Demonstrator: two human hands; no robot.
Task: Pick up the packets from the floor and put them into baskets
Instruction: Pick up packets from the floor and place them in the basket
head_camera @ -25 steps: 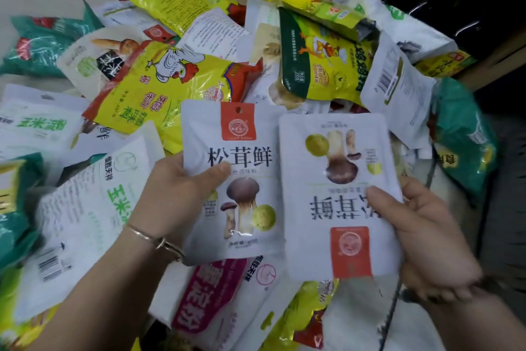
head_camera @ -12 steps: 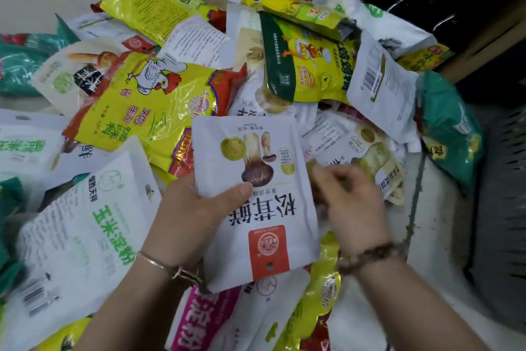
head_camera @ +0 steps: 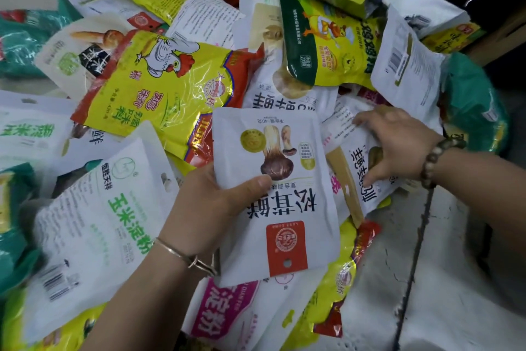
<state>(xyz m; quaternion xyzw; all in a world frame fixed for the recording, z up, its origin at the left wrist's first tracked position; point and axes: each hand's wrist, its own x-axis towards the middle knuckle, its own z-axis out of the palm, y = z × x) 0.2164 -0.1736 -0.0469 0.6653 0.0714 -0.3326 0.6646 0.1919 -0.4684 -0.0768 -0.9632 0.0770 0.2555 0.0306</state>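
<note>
My left hand grips the white mushroom-print plastic packet above the floor pile while my right hand pinches a white tan-striped packet in it, and that slick film may slip free.

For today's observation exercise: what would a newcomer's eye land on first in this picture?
At centre, the left hand grips a white mushroom packet, print upside down. Up-left of it lies a bright yellow chicken packet. At right, the right hand grasps another white packet.
</note>
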